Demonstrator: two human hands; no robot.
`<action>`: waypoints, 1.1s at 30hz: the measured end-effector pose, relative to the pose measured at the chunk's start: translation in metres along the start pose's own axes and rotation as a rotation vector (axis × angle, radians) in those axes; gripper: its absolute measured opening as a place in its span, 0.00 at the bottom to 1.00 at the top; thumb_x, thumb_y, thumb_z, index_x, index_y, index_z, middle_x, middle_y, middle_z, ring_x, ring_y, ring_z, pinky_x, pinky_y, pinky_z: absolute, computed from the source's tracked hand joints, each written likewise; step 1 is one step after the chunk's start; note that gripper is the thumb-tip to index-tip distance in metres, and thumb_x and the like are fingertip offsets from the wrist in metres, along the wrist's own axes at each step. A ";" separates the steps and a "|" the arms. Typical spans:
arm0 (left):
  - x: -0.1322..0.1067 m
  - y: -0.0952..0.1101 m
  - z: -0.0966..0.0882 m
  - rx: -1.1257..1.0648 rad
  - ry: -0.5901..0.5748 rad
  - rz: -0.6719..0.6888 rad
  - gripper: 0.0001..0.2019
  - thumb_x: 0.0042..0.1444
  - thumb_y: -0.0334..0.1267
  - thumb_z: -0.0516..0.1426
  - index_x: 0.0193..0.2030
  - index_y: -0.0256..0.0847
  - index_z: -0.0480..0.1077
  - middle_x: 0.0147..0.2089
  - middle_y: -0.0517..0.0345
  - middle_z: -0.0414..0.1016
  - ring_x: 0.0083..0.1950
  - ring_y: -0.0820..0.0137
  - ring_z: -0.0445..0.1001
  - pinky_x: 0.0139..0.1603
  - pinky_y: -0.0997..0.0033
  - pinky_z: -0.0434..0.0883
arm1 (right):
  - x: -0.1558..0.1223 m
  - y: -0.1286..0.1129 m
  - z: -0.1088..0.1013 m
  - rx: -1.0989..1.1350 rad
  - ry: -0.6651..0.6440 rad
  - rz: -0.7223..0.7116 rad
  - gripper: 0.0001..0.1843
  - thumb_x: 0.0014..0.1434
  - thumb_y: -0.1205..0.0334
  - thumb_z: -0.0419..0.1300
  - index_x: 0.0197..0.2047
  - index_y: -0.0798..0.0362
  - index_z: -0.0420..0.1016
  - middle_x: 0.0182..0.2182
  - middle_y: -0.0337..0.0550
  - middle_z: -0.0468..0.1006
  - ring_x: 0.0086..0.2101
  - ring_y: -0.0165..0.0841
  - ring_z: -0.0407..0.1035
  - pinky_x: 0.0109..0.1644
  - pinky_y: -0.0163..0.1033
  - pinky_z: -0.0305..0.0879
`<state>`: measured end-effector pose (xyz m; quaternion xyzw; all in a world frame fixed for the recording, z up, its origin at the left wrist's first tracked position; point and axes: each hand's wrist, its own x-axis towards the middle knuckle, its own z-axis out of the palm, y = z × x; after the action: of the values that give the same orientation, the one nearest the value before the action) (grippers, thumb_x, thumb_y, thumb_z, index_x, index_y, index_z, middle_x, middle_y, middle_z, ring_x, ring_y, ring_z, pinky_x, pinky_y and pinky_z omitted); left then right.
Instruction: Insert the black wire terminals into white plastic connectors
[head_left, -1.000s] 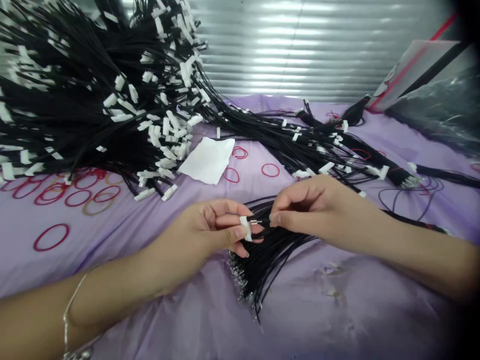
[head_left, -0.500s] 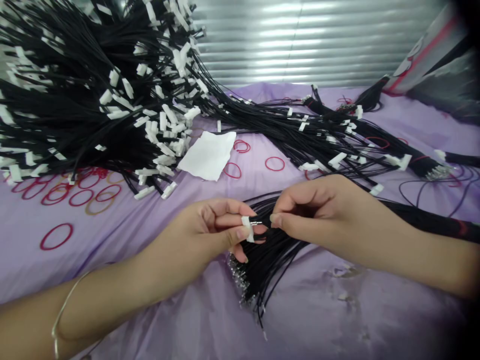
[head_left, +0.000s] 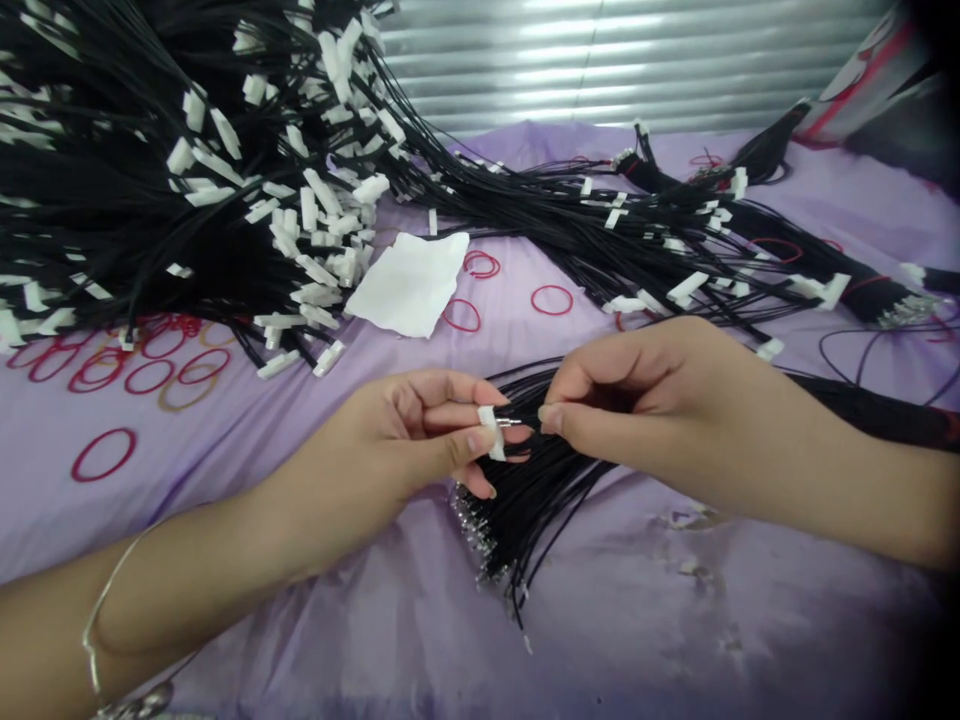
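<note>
My left hand (head_left: 420, 430) pinches a small white plastic connector (head_left: 491, 432) between thumb and fingers. A shiny metal terminal (head_left: 510, 422) lies at the connector's right side; whether it is inserted I cannot tell. My right hand (head_left: 645, 395) is closed at the fingertips, just right of the connector, on what looks like a thin black wire, mostly hidden by the fingers. Beneath both hands spreads a bundle of black wires (head_left: 540, 500) with bare metal terminals at its lower left end.
A large heap of black wires (head_left: 150, 190) with white connectors fills the far left. More wires (head_left: 525, 205) stretch to the right. A white scrap (head_left: 411, 285) and several red rubber bands (head_left: 103, 455) lie on the purple cloth (head_left: 300, 640). Metal slats (head_left: 637, 60) stand behind.
The whole scene sits a little higher in the picture, as the camera has tilted. Both hands keep the same grip and nearly the same spacing.
</note>
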<state>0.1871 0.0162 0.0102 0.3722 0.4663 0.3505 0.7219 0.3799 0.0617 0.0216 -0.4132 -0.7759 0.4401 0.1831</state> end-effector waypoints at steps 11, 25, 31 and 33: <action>0.001 0.000 0.000 0.023 0.012 -0.003 0.07 0.50 0.28 0.62 0.37 0.37 0.70 0.30 0.62 0.77 0.22 0.81 0.70 0.25 0.84 0.68 | 0.000 -0.002 0.000 0.012 0.030 -0.001 0.11 0.49 0.63 0.60 0.17 0.52 0.71 0.12 0.33 0.62 0.14 0.21 0.52 0.11 0.27 0.45; 0.001 0.000 0.000 0.004 0.002 0.007 0.07 0.51 0.27 0.62 0.37 0.38 0.71 0.27 0.64 0.76 0.23 0.82 0.71 0.25 0.86 0.69 | 0.000 0.000 0.003 0.032 0.029 -0.002 0.11 0.49 0.60 0.61 0.18 0.53 0.70 0.12 0.32 0.62 0.14 0.20 0.53 0.12 0.25 0.45; 0.002 -0.002 -0.001 0.043 -0.039 0.038 0.06 0.53 0.27 0.60 0.38 0.37 0.71 0.24 0.66 0.75 0.24 0.81 0.73 0.26 0.88 0.70 | -0.002 -0.001 0.007 -0.042 0.044 -0.075 0.09 0.49 0.67 0.59 0.18 0.54 0.71 0.13 0.32 0.63 0.15 0.19 0.53 0.13 0.25 0.45; 0.002 -0.002 -0.001 0.045 -0.029 0.043 0.06 0.52 0.27 0.60 0.38 0.37 0.71 0.26 0.66 0.76 0.23 0.81 0.74 0.26 0.88 0.70 | -0.003 -0.002 0.007 -0.064 0.049 -0.089 0.09 0.49 0.67 0.58 0.19 0.54 0.71 0.13 0.31 0.64 0.16 0.19 0.53 0.15 0.25 0.46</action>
<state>0.1871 0.0173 0.0072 0.4031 0.4555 0.3498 0.7125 0.3757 0.0551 0.0193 -0.3945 -0.8025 0.3964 0.2081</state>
